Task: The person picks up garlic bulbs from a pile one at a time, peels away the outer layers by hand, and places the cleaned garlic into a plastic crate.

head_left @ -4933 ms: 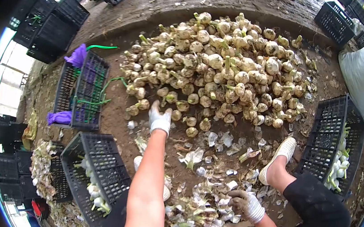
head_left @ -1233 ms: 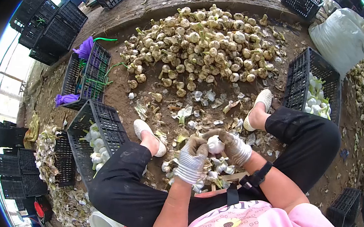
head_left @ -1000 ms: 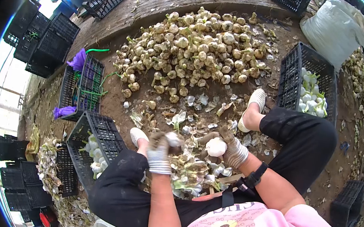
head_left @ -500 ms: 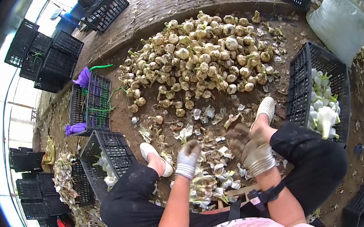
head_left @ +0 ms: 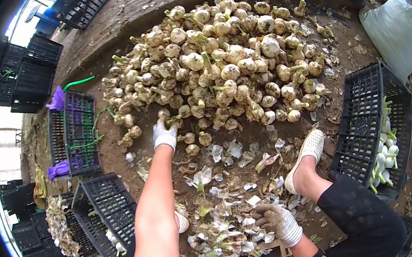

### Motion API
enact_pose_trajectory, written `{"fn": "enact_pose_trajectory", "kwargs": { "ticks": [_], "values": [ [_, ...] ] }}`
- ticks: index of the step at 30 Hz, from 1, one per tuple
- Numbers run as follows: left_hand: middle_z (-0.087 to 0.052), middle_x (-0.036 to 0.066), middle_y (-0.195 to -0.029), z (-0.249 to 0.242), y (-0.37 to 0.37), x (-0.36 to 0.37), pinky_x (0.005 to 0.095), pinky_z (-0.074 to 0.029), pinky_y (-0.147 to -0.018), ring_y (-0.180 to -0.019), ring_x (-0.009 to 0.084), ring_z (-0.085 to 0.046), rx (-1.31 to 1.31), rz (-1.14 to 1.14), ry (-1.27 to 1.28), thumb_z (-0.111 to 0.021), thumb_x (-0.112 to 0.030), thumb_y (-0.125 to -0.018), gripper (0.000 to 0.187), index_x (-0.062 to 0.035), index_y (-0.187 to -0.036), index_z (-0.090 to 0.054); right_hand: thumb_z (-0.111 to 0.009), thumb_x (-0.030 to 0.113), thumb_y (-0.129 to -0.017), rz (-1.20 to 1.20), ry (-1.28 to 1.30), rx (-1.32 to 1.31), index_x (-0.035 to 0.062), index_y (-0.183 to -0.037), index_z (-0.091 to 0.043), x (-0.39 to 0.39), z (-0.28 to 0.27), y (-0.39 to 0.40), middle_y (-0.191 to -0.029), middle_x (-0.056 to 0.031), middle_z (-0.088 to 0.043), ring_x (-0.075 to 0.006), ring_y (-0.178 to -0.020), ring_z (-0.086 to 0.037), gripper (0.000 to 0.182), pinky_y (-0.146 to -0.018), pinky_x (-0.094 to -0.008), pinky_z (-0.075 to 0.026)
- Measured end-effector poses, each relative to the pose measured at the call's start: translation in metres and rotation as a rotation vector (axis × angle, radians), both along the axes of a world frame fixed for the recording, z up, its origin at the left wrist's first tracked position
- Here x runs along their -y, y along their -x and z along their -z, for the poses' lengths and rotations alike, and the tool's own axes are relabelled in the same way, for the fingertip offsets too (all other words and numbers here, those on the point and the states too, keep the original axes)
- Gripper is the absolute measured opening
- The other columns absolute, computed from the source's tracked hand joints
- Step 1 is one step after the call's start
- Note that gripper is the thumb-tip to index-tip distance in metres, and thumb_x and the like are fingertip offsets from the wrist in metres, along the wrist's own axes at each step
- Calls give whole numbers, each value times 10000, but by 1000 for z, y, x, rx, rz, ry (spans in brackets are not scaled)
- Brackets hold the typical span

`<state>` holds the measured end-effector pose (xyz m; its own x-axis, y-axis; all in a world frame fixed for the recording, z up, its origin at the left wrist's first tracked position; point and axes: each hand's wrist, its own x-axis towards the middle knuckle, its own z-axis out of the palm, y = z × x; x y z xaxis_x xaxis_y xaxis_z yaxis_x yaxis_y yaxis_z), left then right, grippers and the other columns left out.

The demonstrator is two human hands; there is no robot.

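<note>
My left hand (head_left: 165, 136), in a whitish glove, reaches to the front edge of a large heap of soil-stained garlic bulbs (head_left: 230, 72). Its fingers are closed around a garlic bulb (head_left: 164, 114) there. My right hand (head_left: 277, 222), in a dirt-darkened glove with a ribbed cuff, hovers near my right knee. The fingers are loosely bent and apart, and nothing shows in them. Beneath and beside it lie white and green garlic peelings (head_left: 226, 242).
At right, a black crate (head_left: 360, 125) holds cleaned white garlic, with a white sack (head_left: 397, 36) behind it. Another black crate (head_left: 111, 204) with garlic stands left of my left arm. Beyond it is a crate with purple and green ties (head_left: 81, 129). Stacked crates (head_left: 34, 76) line the far left.
My left hand has moved forward and left, from above the peelings to the heap, and has closed on a bulb. My right hand has come lower. The view has tilted and shifted.
</note>
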<state>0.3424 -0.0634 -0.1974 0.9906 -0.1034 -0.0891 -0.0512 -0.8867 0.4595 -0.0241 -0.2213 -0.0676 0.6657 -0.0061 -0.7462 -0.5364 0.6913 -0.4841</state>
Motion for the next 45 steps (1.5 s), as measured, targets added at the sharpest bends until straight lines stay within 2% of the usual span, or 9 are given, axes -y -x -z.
{"fn": "enact_pose_trajectory", "kwargs": {
  "ticks": [6, 17, 22, 26, 29, 33, 38, 42, 45],
  "values": [
    [-653, 127, -854, 1, 1, 0, 288, -472, -714, -736, 225, -610, -173, -23, 95, -624, -90, -755, 156, -75, -910, -638, -472, 195, -914, -79, 87, -43, -27, -1127, -497, -1, -18, -15, -990, -107, -602, -122, -812, -567, 309, -721, -259, -471],
    [-633, 63, -755, -179, 285, -13, 238, -460, -601, -652, 74, -550, -377, 518, 511, -652, -70, -769, 128, -7, -878, -628, -666, 170, -699, -426, 1347, 395, 94, -1001, -603, -32, -47, 6, -925, -152, -582, -333, -821, -582, 318, -720, -377, -478],
    [-575, 80, -987, -203, 336, -47, 254, -471, -730, -831, 142, -554, -257, 142, 818, -677, -109, -761, 385, 9, -1092, -518, -660, 82, -725, -280, 1028, 548, 39, -916, -618, -40, -58, 21, -807, -105, -614, -226, -749, -593, 201, -676, -316, -475],
    [-545, 94, -1062, -189, 378, -58, 293, -457, -808, -934, 184, -549, -29, 427, 627, -692, -82, -712, 546, 22, -1186, -441, -608, 40, -799, -149, 439, 482, -2, -901, -597, -61, -68, 27, -814, -40, -612, -105, -729, -561, 111, -644, -258, -484],
    [-556, 135, -1100, -72, 383, -72, 318, -455, -810, -945, 210, -554, -462, 40, 613, -685, -83, -720, 553, -22, -1215, -447, -567, 65, -836, -143, 352, 421, 14, -933, -571, -71, -30, 29, -805, -36, -591, -92, -627, -536, 110, -567, -235, -466],
    [-517, 160, -1159, -99, 359, -70, 333, -452, -840, -972, 228, -544, -423, -114, 656, -677, -80, -737, 495, 6, -1174, -461, -554, 83, -865, 334, -10, 529, -1, -1060, -540, -12, -17, 18, -873, -60, -600, -150, -752, -592, 213, -653, -235, -491],
    [-560, 151, -1123, -75, 341, -70, 321, -437, -864, -986, 236, -555, -422, -32, 531, -675, -146, -746, 460, -1, -1147, -500, -577, 192, -869, 71, 55, 880, -32, -1167, -487, 35, -14, 16, -977, -116, -599, -148, -804, -578, 383, -669, -259, -483],
    [-555, 195, -1093, -74, 326, -29, 376, -427, -878, -1007, 328, -536, -226, 369, 47, -673, -252, -707, 474, -81, -1128, -540, -651, 162, -817, 246, 686, 377, 25, -1153, -488, 12, -85, 26, -946, -45, -538, -106, -751, -541, 398, -600, -215, -453],
    [-513, 203, -1147, -85, 335, 29, 398, -412, -905, -1049, 352, -508, -400, 591, -105, -681, -310, -697, 574, -76, -1184, -489, -583, 159, -866, 404, 403, 489, 1, -1021, -545, 33, -69, 29, -942, -61, -587, -108, -757, -565, 224, -643, -226, -484]
  ]
}}
